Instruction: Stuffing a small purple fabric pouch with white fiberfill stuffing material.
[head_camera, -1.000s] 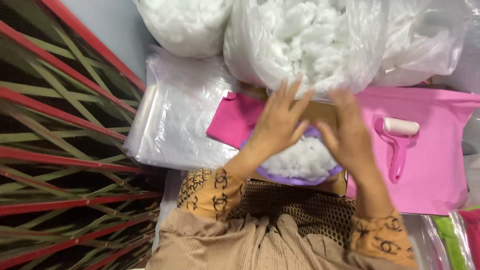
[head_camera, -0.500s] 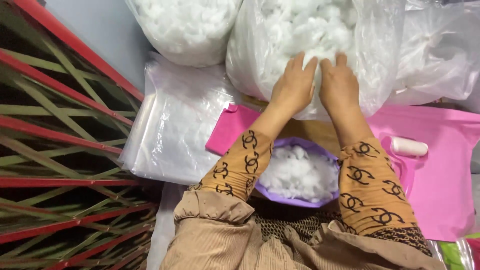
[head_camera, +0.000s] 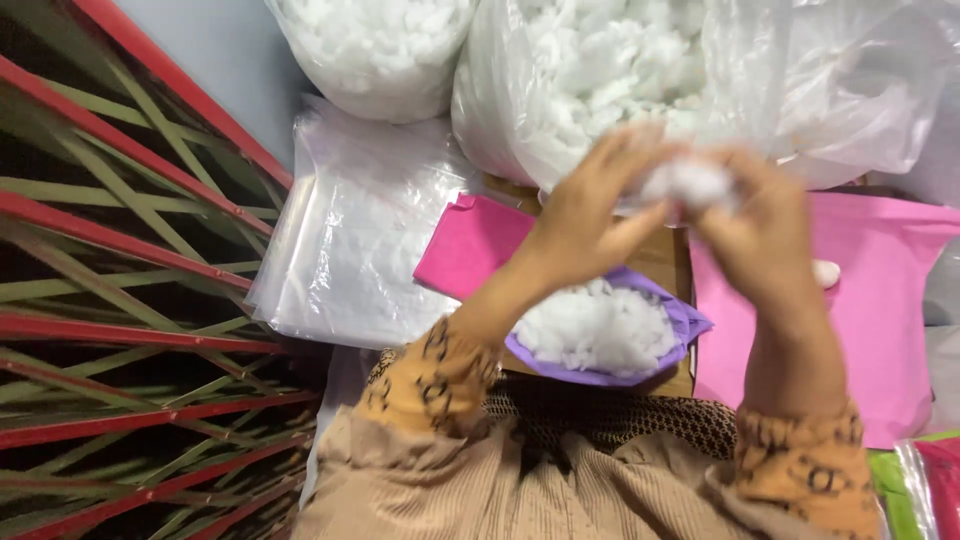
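Motion blurs both hands, the left hand (head_camera: 590, 215) and right hand (head_camera: 765, 235), so the grip on the white stuffing clump (head_camera: 690, 183) can't be read. The top edge cuts off the big clear bag (head_camera: 620, 70).

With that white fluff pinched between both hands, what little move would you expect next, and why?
Probably lowering the clump of white fluffy stuffing into the purple fabric pouch just beneath. Both the left hand and right hand hold it directly above the pouch's open mouth, which already holds similar white stuffing, while the large clear plastic bag of stuffing sits behind.
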